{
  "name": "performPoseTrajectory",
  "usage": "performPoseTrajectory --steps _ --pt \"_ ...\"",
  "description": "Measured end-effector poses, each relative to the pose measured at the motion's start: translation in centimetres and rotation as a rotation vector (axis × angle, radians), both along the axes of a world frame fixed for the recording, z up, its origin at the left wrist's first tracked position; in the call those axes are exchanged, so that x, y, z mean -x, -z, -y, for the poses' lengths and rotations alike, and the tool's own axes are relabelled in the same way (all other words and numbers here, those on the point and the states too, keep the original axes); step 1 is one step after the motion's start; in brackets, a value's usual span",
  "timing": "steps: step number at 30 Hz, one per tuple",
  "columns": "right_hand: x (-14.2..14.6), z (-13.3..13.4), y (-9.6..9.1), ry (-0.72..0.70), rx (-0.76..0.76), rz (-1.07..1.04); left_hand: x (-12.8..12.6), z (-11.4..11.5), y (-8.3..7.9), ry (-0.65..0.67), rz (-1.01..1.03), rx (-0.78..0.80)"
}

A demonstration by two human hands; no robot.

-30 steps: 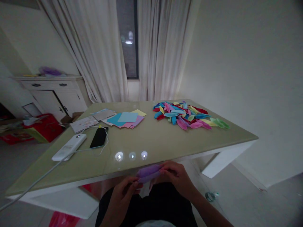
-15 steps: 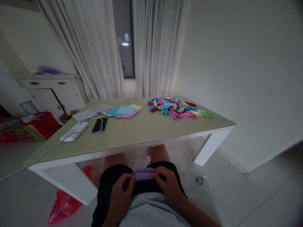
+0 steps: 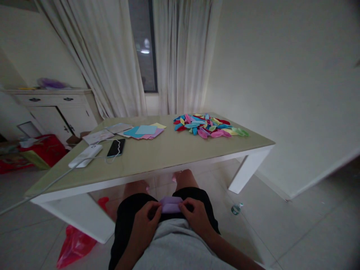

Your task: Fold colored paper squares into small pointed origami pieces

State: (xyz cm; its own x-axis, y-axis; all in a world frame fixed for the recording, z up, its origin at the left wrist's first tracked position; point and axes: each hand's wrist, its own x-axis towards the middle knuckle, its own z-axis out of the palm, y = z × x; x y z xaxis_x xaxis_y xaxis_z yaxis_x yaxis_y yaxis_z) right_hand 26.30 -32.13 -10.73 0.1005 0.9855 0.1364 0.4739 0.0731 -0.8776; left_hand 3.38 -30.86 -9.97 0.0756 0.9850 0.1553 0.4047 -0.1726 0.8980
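A folded piece of purple paper (image 3: 170, 205) rests over my lap, pinched from both sides. My left hand (image 3: 144, 223) grips its left end with closed fingers, and my right hand (image 3: 196, 217) grips its right end the same way. Both hands sit below the front edge of the low table (image 3: 157, 159). On the table's far right lies a heap of folded paper pieces (image 3: 207, 126) in several colours. A stack of flat coloured paper sheets (image 3: 144, 131) lies left of that heap.
A black phone (image 3: 116, 147) and a white power bank (image 3: 85, 155) with a cable lie on the table's left. A white cabinet (image 3: 53, 108) and red boxes (image 3: 42, 152) stand at left. A red plastic bag (image 3: 74, 245) and a small bottle (image 3: 237, 208) lie on the floor.
My hands with the purple paper came back from the table's edge down to my lap. The view pulled away from the table, and the paper now looks folded flatter.
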Motion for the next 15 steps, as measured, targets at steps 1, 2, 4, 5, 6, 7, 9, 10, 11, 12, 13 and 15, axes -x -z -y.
performPoseTrajectory --steps 1,2,4,5,6,7,9,10,11,12,13,15 --pt "0.0 0.0 -0.1 0.007 0.000 0.002 0.0 0.0 -0.1 0.007 0.002 0.000" --pt "0.0 0.1 -0.3 0.016 -0.001 0.002 0.0 -0.1 -0.2 0.017 0.007 -0.003" --pt "-0.1 0.1 -0.9 0.019 -0.010 -0.002 0.0 -0.1 -0.5 0.041 0.023 -0.018" --pt "-0.1 0.1 -1.3 0.019 -0.019 -0.004 0.1 -0.1 -0.7 0.057 0.032 -0.029" --pt "-0.2 0.2 -1.8 0.013 -0.031 -0.003 0.2 0.0 -0.9 0.077 0.040 -0.041" --pt "-0.3 0.3 -2.2 0.008 -0.047 -0.002 0.3 0.0 -1.0 0.096 0.046 -0.057" --pt "-0.5 0.5 -3.3 -0.013 -0.083 -0.007 0.7 0.1 -1.3 0.121 0.036 -0.111" --pt "-0.6 0.7 -3.8 -0.033 -0.102 -0.015 1.0 0.2 -1.4 0.122 0.020 -0.153" --pt "-0.7 1.0 -4.4 -0.060 -0.128 -0.024 1.2 0.3 -1.5 0.116 -0.005 -0.203" --pt "-0.8 1.2 -4.9 -0.098 -0.156 -0.028 1.5 0.5 -1.6 0.098 -0.032 -0.257" --pt "-0.9 1.5 -5.5 -0.137 -0.191 -0.031 1.7 0.7 -1.8 0.078 -0.059 -0.312" --pt "-1.2 2.1 -6.5 -0.216 -0.255 -0.036 2.0 1.1 -2.3 0.036 -0.100 -0.407"
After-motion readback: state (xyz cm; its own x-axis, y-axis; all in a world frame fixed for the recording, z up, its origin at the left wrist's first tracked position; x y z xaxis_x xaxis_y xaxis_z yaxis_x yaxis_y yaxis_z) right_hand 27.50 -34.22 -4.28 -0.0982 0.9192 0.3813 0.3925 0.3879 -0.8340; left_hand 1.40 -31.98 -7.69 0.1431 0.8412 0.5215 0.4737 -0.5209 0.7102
